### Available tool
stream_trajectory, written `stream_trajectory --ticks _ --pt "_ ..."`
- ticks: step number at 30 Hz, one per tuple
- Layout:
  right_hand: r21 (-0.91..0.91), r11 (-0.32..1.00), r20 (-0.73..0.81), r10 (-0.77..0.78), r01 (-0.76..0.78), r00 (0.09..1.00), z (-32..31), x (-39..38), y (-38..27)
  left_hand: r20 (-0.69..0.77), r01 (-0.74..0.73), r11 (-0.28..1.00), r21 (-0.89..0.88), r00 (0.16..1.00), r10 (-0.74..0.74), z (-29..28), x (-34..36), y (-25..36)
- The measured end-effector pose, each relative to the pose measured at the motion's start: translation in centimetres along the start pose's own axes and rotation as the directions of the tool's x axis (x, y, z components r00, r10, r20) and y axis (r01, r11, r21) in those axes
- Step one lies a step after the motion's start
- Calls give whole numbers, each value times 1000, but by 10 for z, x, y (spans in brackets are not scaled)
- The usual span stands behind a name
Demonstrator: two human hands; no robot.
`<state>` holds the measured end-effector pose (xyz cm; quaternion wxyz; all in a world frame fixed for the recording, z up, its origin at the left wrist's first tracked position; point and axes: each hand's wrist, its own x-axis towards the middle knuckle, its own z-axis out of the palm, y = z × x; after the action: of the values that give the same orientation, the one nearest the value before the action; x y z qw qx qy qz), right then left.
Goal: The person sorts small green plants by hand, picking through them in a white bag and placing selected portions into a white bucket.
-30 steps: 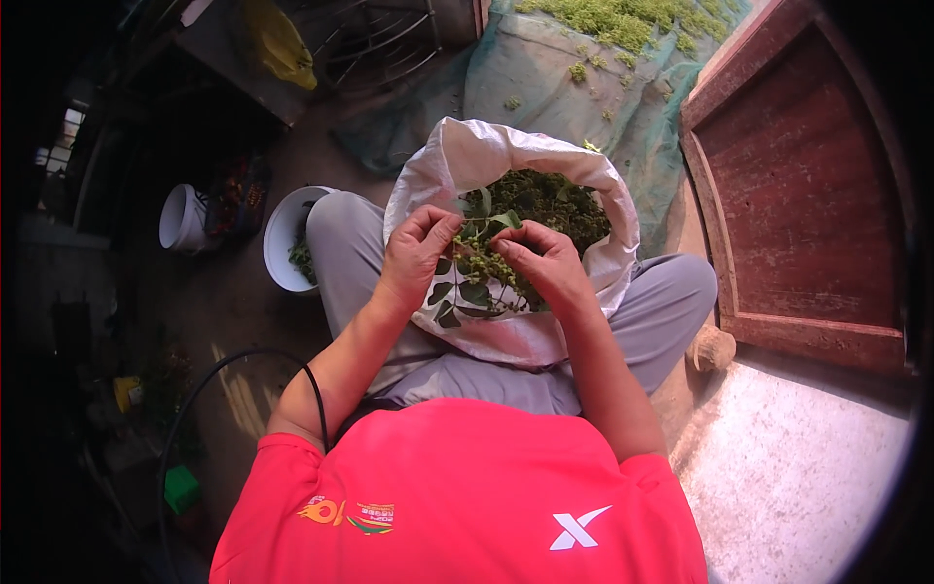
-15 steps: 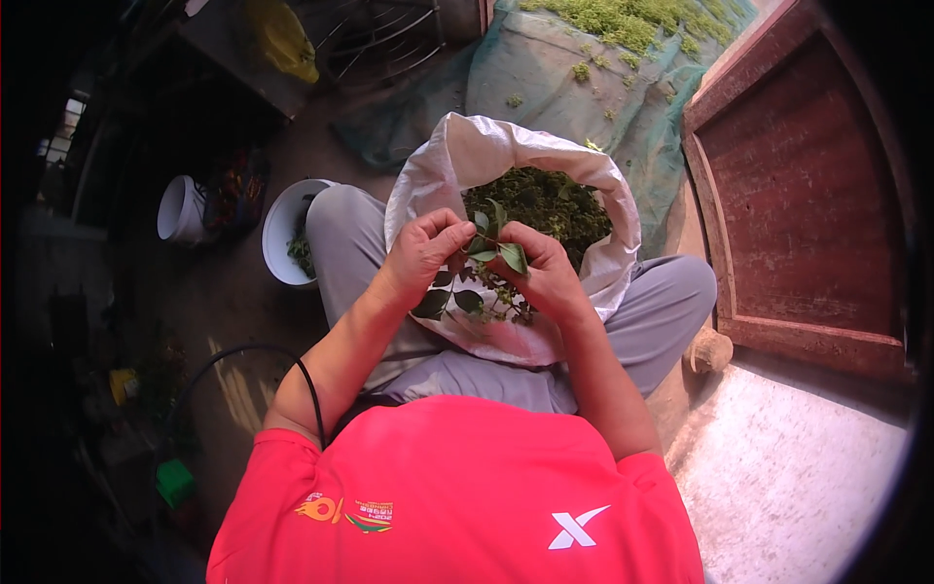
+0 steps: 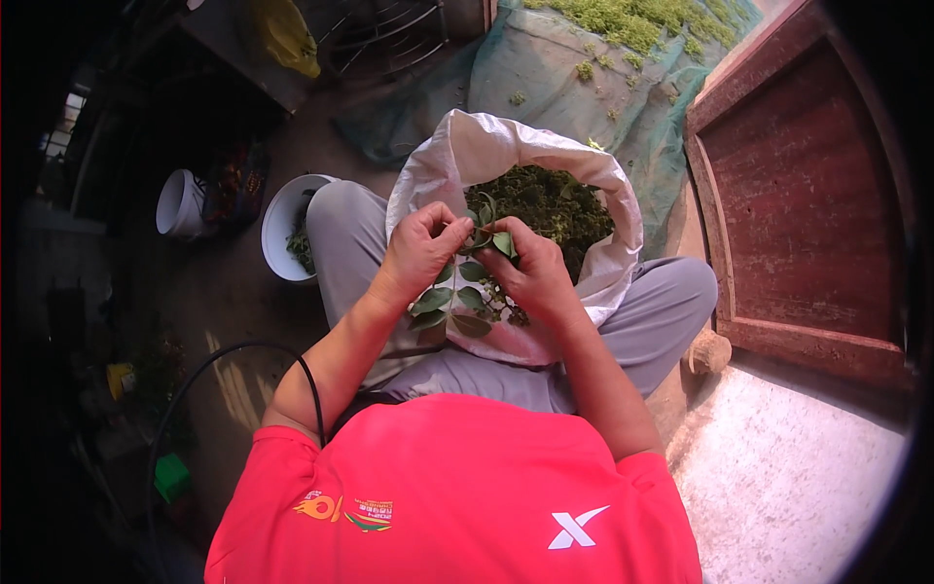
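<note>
A white woven sack [image 3: 608, 175] with rolled rim stands between my bent legs, heaped with dark green leafy pickings [image 3: 540, 204]. Over its near part, my left hand [image 3: 433, 243] pinches a leafy sprig [image 3: 443, 302] at its upper end. My right hand [image 3: 525, 263] grips the same sprig just beside it, fingertips among the leaves. Broad leaves and small berry-like clusters hang below both hands.
At left stand a white bucket [image 3: 279, 248] with greens, another white bucket [image 3: 173, 209] and a dark crate [image 3: 238, 175]. A black cable [image 3: 224, 360] loops by my left arm. Teal netting [image 3: 467, 88] with greens lies ahead. A red wooden door [image 3: 798, 175] stands right.
My fingers have closed in around the sprig, drawing nearer each other, and the leaves have turned and bunched between them. My left hand has shifted slightly right.
</note>
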<state>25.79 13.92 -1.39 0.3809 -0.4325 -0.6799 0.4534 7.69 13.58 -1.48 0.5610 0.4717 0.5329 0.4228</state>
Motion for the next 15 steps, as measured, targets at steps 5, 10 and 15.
stream_trajectory --ticks 5,10,15 --pt "-204 976 70 -65 78 995 -3 2 8 -26 -25 996 91 999 27 1 -1 4" --pt "233 972 97 -39 15 995 0 3 18 124 134 958 -254 987 -105 -2 -1 10" --pt "497 858 143 65 -129 988 -7 3 16 208 249 891 -379 961 -180 -3 -4 6"
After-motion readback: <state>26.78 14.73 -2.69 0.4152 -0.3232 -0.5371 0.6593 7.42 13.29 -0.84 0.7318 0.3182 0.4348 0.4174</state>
